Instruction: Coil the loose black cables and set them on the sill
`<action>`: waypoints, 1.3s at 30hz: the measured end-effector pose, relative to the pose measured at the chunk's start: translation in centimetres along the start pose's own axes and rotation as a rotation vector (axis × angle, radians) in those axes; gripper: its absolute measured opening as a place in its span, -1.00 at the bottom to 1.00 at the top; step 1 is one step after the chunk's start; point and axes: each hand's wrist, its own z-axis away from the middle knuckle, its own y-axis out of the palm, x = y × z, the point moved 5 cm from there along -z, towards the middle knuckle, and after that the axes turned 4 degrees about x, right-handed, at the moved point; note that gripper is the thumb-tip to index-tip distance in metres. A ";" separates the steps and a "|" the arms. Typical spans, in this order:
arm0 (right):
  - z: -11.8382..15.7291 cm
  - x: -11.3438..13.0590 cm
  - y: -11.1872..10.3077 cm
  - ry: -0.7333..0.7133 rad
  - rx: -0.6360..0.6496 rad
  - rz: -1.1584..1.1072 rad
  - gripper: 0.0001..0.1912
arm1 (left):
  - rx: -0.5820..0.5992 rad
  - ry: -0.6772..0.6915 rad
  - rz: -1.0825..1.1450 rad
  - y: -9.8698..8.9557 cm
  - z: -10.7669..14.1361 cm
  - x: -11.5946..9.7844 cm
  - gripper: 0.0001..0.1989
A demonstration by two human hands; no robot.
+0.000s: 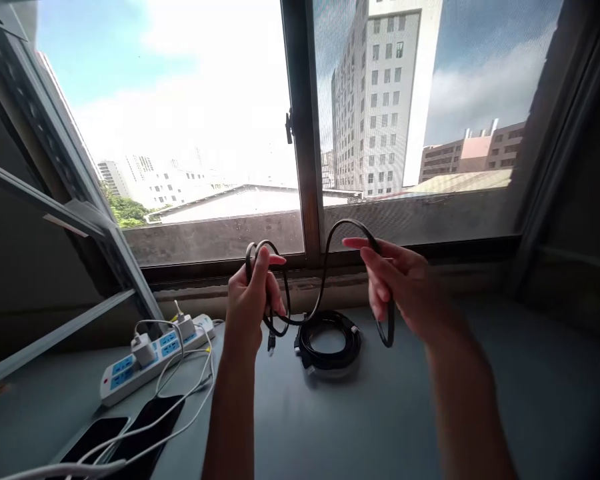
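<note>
A black cable (324, 280) runs in the air between my two hands, bowed up in an arch near the right one. My left hand (255, 293) is closed around a few small loops of it, and one plug end (271, 342) dangles below. The fingers of my right hand (397, 277) pinch the cable farther along, where it curves down past the palm. Under the span, on the grey tabletop (380, 413), lies a round coil of black cable (330, 363) with its connectors showing at the rim.
At the left, a white power strip (155, 360) holds two white chargers, with white cables trailing over two dark phones (147, 427). A metal frame (93, 207) rises on the left side. Behind the table stands a window with a dark frame (303, 167).
</note>
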 end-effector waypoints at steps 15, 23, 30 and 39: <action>0.3 1.1 -3.4 -0.212 -0.476 -0.229 -0.64 | -0.432 0.269 -0.036 -3.1 0.5 -0.7 -0.38; -0.8 -0.5 -1.5 -0.163 -0.224 -0.101 -0.85 | -0.116 0.509 -0.131 -1.1 1.2 -1.7 -0.34; -0.8 -1.3 2.0 0.050 0.117 -0.236 -0.64 | -0.086 0.615 -0.093 -0.1 1.9 -2.3 -0.31; -0.4 -0.6 2.2 0.047 0.030 -0.411 -0.57 | -0.216 0.669 -0.041 1.0 3.4 -2.3 -0.36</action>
